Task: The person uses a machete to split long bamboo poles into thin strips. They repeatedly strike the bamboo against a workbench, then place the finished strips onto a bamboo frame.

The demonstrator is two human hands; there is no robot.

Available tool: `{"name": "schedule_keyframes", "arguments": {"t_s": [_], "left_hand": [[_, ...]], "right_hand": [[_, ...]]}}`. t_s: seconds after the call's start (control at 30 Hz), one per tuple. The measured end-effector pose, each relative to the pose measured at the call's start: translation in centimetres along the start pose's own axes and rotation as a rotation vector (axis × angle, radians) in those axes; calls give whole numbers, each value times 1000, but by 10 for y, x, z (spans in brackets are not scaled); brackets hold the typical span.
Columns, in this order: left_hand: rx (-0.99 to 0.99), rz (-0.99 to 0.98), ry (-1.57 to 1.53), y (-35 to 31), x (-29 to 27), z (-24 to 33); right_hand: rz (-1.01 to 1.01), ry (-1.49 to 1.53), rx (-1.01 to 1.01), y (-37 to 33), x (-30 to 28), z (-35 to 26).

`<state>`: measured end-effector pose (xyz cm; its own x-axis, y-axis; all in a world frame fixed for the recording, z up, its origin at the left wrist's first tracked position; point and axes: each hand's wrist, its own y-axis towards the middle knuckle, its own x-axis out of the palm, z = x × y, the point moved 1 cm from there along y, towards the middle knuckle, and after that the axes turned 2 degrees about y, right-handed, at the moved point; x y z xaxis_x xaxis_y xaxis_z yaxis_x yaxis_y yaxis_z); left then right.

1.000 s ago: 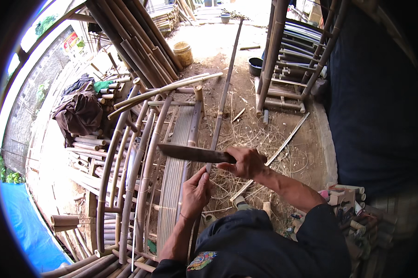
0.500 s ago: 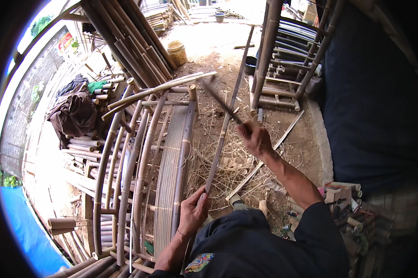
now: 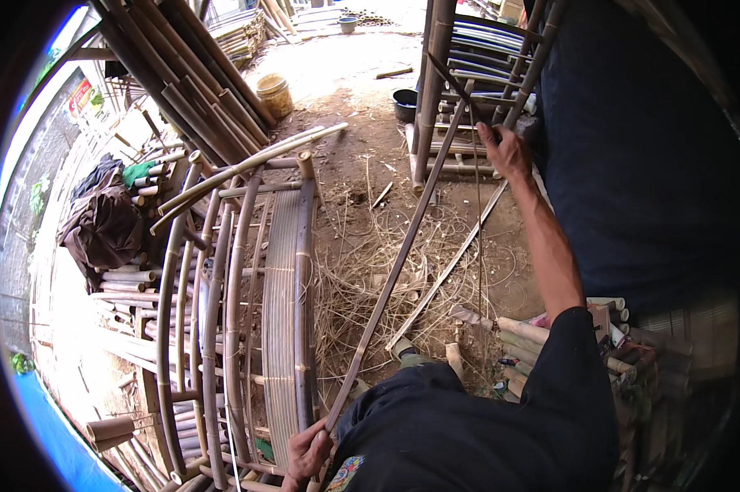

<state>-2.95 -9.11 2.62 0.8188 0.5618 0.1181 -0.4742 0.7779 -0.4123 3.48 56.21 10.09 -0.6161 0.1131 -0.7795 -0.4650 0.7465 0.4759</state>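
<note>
Observed from where I stand: the left hand (image 3: 308, 451), at the bottom of the frame, is clamped with thumb and fingers on the near end of a long bamboo strip (image 3: 404, 246). The strip runs from there up to the upper right. The right hand (image 3: 507, 150), upper right, is closed round the handle of a dark-bladed knife (image 3: 449, 77), its blade at the strip's far end; whether the edge touches cannot be told. A thin sliver (image 3: 479, 238) hangs below the right hand; its attachment is unclear.

Handling, as judged: the strip looks light, stiff lengthwise yet springy over its length, likely smooth-faced with sharp edges. Best gripped flat near its lower end, fingers away from the blade.

Change against the half-second-earlier frame: the knife hand has moved to the far end, the left hand sits lower in the frame, the sliver has come into sight, and the view has shifted.
</note>
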Motion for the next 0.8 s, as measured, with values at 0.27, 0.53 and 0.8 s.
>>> {"name": "schedule_keyframes", "arguments": {"t_s": [0.27, 0.53, 0.8], "left_hand": [[-25, 89, -27, -2, -24, -26], [-34, 1, 54, 19, -17, -12], [24, -128, -490, 159, 47, 99]], "right_hand": [[-56, 124, -413, -5, -6, -15], [136, 665, 387, 21, -44, 26], [-302, 391, -348, -172, 40, -139]]}}
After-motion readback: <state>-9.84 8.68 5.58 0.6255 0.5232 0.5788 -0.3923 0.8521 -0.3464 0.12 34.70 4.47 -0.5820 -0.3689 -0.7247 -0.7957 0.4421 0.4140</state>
